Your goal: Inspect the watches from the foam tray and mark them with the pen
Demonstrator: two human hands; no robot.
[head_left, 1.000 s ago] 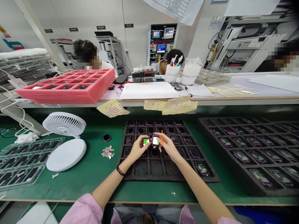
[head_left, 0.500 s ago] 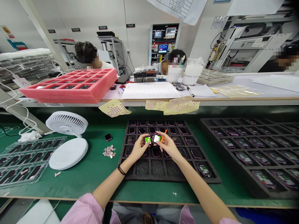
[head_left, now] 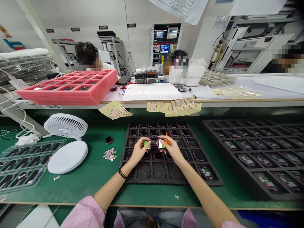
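Observation:
My left hand [head_left: 139, 151] holds a small square smartwatch body with a lit green screen [head_left: 147, 144] above the black foam tray [head_left: 152, 171]. My right hand [head_left: 172, 149] holds a second watch body with a bright white screen [head_left: 161, 144], its fingertips close to the first watch. A thin orange stick [head_left: 166, 138] rises upright from between my right fingers. Several dark watch bodies with pink rims [head_left: 198, 155] lie in the tray's cells around my hands, and the lower cells show bare foam.
A black tray of watches [head_left: 249, 158] fills the bench's right side. On the left stand a white fan [head_left: 66, 126], a round white base [head_left: 67, 157] and a clear plastic tray [head_left: 26, 163]. A pink foam tray [head_left: 66, 91] and papers sit on the upper shelf, with co-workers beyond.
The orange stick has swung from leaning right to nearly upright. Both watches have tilted slightly in my hands, and the hands stay close together over the tray.

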